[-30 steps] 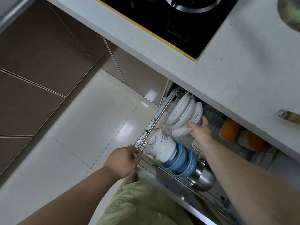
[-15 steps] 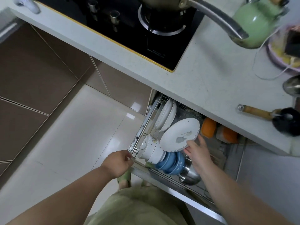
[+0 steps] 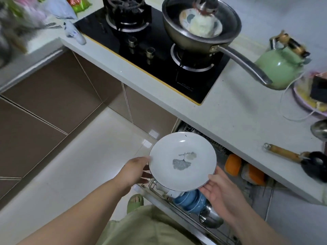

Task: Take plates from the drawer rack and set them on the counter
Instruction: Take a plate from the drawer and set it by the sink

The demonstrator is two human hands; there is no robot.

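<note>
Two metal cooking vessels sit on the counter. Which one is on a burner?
The pan, with its long handle, sits on the right burner of the black stove. The green kettle stands off the stove, on the bare counter to the right.

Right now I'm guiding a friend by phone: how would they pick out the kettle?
Start at the black hob set into the pale counter and follow the pan's long steel handle to its tip. Just behind stands the kettle, the only mint-green thing there, with a dark handle on top.

Glossy ceramic plate (image 3: 182,160); matt stone counter (image 3: 238,110).
</note>
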